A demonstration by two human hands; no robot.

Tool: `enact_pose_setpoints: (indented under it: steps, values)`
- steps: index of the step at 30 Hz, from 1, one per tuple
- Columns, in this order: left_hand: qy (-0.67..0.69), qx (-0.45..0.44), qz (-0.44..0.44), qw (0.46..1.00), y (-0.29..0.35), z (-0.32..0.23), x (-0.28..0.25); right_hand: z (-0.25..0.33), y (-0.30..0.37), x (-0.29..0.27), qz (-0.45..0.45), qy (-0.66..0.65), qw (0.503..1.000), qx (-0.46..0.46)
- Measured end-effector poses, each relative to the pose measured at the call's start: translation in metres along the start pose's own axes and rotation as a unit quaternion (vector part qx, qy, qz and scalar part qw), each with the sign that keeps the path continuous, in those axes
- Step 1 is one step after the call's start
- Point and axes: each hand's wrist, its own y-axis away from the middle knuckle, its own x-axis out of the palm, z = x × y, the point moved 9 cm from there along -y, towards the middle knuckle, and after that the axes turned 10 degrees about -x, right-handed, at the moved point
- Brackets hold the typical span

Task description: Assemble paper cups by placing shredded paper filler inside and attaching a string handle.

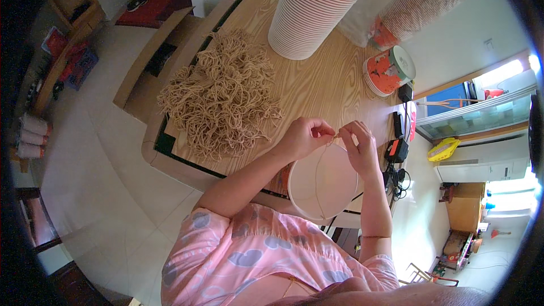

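Both of my hands meet over the far rim of a white paper bucket (334,184), whose open mouth faces up at me near the table's front edge. A thin tan cord (317,184) runs across the mouth from the near rim up to my fingers. My left hand (309,136) pinches the cord at the far rim. Close beside it, my right hand (360,143) pinches the cord's end, fingertips almost touching the left ones. The exact shape of the cord between the fingertips is too small to make out.
Left of my hands lies a big heap of tan cords (224,93) on the wooden table (309,88). A tall stack of white buckets (320,8) stands behind. An orange printed bucket (390,71), a bagged stack (422,5) and black adapters with cables (396,150) are on the right.
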Motion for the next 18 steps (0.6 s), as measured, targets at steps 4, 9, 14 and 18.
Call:
enact_pose_setpoints:
  steps: [4, 9, 14, 18]
  values:
    - [-0.017, -0.003, 0.003, 1.0, 0.001, -0.002, 0.0, 0.001, -0.001, 0.0, 0.0, 0.003, 1.0, 0.0]
    - [-0.027, -0.007, 0.003, 1.0, 0.001, -0.003, -0.001, 0.003, 0.0, -0.002, -0.012, -0.015, 1.0, -0.007]
    - [-0.036, 0.01, 0.006, 0.999, 0.0, -0.007, 0.001, -0.001, 0.002, -0.002, -0.021, -0.038, 0.999, 0.004]
    - [-0.041, 0.003, -0.002, 0.999, 0.001, -0.007, 0.001, -0.008, 0.006, -0.001, -0.004, -0.114, 0.992, 0.049]
